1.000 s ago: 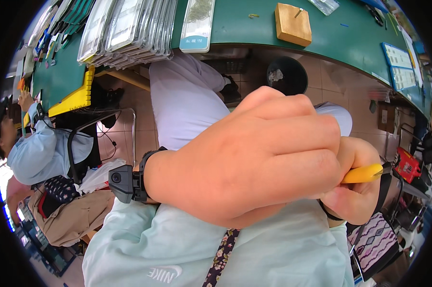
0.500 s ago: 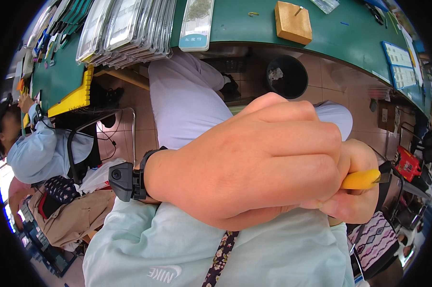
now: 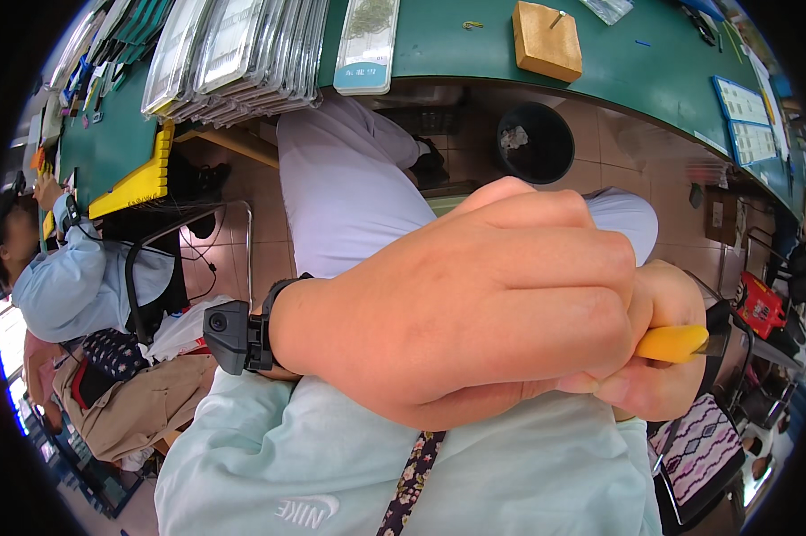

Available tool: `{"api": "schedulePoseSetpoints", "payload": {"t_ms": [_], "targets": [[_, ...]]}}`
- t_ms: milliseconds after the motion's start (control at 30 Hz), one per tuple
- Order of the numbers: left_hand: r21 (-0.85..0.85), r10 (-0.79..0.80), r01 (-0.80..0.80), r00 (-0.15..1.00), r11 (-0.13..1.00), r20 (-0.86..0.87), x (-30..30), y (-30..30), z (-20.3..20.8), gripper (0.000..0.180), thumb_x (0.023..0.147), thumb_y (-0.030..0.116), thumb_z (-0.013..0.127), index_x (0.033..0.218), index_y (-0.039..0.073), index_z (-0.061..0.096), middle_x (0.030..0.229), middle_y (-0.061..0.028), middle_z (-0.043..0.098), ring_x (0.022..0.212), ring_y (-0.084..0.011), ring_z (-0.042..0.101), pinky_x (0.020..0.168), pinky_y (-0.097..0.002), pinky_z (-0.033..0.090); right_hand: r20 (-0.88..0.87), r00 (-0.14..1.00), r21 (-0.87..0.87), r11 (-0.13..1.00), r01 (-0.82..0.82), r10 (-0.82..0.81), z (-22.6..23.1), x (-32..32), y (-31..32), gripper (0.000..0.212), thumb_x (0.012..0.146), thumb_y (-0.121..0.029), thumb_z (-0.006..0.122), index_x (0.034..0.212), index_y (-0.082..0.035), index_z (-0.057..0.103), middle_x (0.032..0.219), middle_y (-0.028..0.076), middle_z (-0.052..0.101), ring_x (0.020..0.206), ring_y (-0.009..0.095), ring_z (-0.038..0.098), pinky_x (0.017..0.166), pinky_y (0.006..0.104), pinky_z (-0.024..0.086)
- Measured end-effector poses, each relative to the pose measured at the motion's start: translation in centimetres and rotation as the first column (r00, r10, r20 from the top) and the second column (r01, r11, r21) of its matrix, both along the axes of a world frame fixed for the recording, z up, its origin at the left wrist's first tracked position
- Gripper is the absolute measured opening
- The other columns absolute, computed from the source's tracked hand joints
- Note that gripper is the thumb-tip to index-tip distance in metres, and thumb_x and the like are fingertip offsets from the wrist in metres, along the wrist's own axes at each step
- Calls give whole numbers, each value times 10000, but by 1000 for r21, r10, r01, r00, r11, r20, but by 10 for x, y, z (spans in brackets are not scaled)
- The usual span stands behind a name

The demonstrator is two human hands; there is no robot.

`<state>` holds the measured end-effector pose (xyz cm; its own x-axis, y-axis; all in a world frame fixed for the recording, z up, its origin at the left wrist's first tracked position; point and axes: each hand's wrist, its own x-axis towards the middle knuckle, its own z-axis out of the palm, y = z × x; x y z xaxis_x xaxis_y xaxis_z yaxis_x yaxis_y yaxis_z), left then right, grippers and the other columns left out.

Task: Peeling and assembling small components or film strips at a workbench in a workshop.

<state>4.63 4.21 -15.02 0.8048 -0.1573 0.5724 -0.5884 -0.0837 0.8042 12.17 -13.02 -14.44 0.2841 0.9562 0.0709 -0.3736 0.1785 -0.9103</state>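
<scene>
My left hand (image 3: 474, 304), back upward, is closed in front of my chest and covers much of my right hand. What its fingers grip, if anything, is hidden beneath it. Just to its right my right hand (image 3: 680, 299) is curled up, its thumb and bent finger around a yellow-handled tool (image 3: 671, 343). A short dark metal piece (image 3: 715, 343) sticks out of the handle's right end; the other end disappears under my left fingers. The two hands press against each other. A black wrist device (image 3: 230, 335) is strapped on my left wrist.
Ahead is a green table (image 3: 452, 40) with stacked clear plastic cases (image 3: 242, 62), a flat clear case (image 3: 364, 45) and a wooden block (image 3: 546, 42) with a metal pin. A black bin (image 3: 535, 143) stands below. Another person's blue sleeve (image 3: 59, 277) is at the left.
Almost everything is the same. The yellow handle has shifted slightly down and tilted a little between my fingers.
</scene>
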Motion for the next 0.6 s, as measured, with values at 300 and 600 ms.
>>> {"api": "schedulePoseSetpoints", "payload": {"t_ms": [300, 600], "targets": [[-13, 5, -5, 999, 1000, 46, -1, 1, -8, 80, 752, 120, 618, 729, 53, 580, 705, -37, 543, 603, -181, 506, 570, -292, 351, 396, 910, -1, 991, 132, -121, 5, 0, 3, 171, 611, 49, 623, 732, -42, 545, 551, -8, 510, 431, 54, 409, 401, 202, 278], [1, -92, 92, 996, 996, 9, 2, 10, -7, 87, 768, 122, 609, 758, 49, 563, 709, -44, 543, 623, -192, 517, 572, -302, 356, 269, 962, -65, 996, 66, -46, 12, 1, -6, 114, 721, -21, 551, 819, -33, 493, 632, 73, 554, 509, 135, 489, 515, 215, 383]]}}
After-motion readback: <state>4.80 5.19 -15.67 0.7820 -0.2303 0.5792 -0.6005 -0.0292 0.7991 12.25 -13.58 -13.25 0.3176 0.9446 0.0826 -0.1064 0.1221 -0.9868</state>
